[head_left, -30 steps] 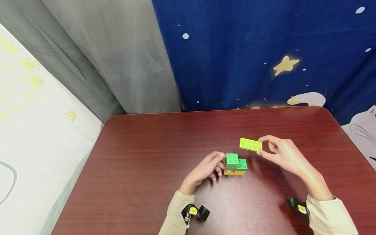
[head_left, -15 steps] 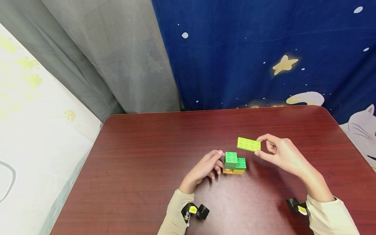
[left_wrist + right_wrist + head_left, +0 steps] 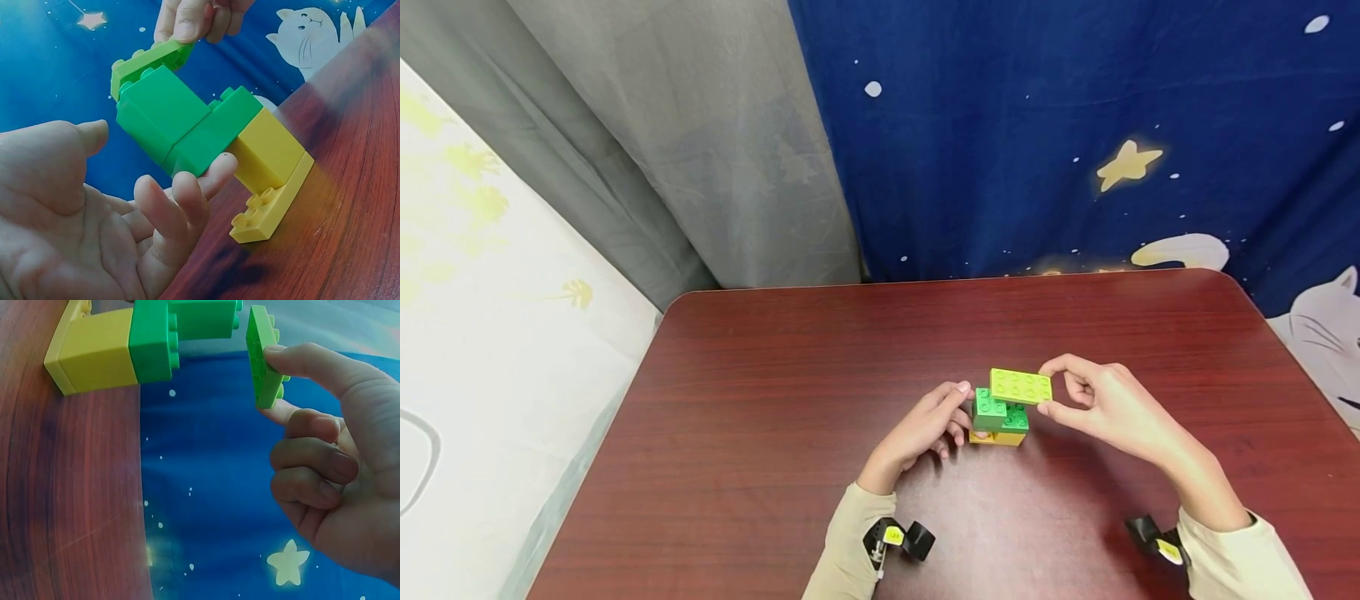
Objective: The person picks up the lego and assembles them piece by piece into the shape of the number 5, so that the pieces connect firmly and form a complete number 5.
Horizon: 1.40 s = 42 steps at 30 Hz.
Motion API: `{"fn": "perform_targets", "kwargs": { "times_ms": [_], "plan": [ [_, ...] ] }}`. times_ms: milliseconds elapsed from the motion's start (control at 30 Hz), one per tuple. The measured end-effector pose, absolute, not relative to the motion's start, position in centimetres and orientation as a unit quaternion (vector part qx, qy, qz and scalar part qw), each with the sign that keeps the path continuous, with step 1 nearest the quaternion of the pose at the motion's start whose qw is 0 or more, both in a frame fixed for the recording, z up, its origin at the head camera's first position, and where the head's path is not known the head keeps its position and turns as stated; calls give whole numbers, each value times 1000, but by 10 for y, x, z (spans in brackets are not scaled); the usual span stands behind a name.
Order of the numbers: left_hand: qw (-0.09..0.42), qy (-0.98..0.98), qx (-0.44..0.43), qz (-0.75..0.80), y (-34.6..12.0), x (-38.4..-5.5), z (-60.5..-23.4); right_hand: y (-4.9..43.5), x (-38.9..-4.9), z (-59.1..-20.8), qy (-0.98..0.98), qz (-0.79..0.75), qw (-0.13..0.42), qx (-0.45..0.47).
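A small stack of toy building bricks stands on the table, with a yellow base plate [image 3: 272, 209], a yellow brick [image 3: 272, 150] and two green bricks [image 3: 165, 103] stepped out to the left. My right hand [image 3: 1116, 408] pinches a thin lime-green brick [image 3: 1021, 387] by its right end. In the right wrist view, a gap separates this lime brick from the upper green brick [image 3: 203, 319]. At the stack's left side is my left hand [image 3: 921, 429], its fingers loosely bent. One fingertip [image 3: 224, 167] appears to touch the lower green brick, while the thumb lies apart from the stack.
The bricks stand on a dark red wooden table [image 3: 775, 417]. Behind it hang a grey curtain [image 3: 737, 167] and a blue curtain [image 3: 1000, 150] with stars. A white patterned cloth [image 3: 512, 333] covers the left side. Each wrist carries a small black camera.
My right hand has moved left and toward me, bringing the lime-green brick over the stack, where it now overlaps the green bricks in the head view. The left hand has hardly moved.
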<state>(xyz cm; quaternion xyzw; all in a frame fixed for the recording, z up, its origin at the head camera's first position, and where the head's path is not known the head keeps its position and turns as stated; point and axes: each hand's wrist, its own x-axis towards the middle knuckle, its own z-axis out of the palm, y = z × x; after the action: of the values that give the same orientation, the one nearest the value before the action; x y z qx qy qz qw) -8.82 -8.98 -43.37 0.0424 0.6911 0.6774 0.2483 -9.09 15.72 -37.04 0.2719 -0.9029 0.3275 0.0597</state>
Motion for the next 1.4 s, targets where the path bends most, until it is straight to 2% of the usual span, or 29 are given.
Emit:
{"fn": "perform_targets", "kwargs": {
  "times_ms": [1400],
  "plan": [
    [224,714,67,660,-90,-87,-431,145,-88,-376,-887,331,59,316]
  ]
}}
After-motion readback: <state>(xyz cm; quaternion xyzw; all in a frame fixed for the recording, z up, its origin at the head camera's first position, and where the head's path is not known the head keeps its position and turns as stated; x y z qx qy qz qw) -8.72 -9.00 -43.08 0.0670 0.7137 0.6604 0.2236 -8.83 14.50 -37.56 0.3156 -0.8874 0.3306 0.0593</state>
